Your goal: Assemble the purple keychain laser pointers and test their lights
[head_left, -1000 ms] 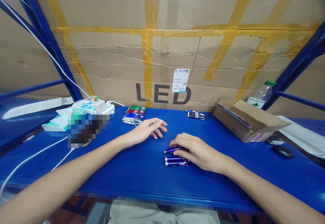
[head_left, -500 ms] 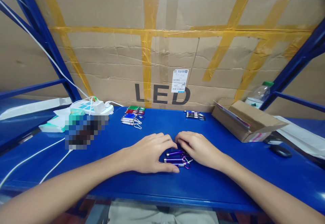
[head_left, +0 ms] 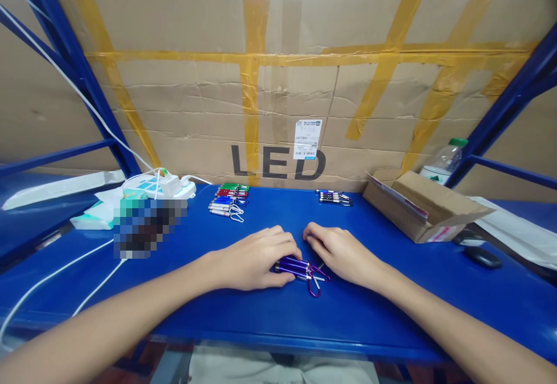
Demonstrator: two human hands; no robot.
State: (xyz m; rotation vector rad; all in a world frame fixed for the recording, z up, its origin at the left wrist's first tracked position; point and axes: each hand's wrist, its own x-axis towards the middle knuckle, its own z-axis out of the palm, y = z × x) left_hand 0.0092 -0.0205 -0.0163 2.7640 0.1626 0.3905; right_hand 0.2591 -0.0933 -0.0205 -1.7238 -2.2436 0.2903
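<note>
Several slim purple keychain flashlights lie side by side on the blue table, with purple carabiner clips and pale straps at their right ends. My left hand is closed around them from the left, fingers along the far side and thumb along the near side. Just right of the clips, my right hand rests with curled fingers, apart from the flashlights. Its palm side is hidden, so I cannot see whether anything is in it.
Green, red, blue and silver keychain flashlights lie in rows at the back. Further right is a small group of dark ones. An open cardboard box, a bottle and a black mouse are right; a power strip and cables are left.
My left hand has closed on the purple flashlights, which now lie tightly together and slightly further left. The clips have swung out, and my right hand has come away from them.
</note>
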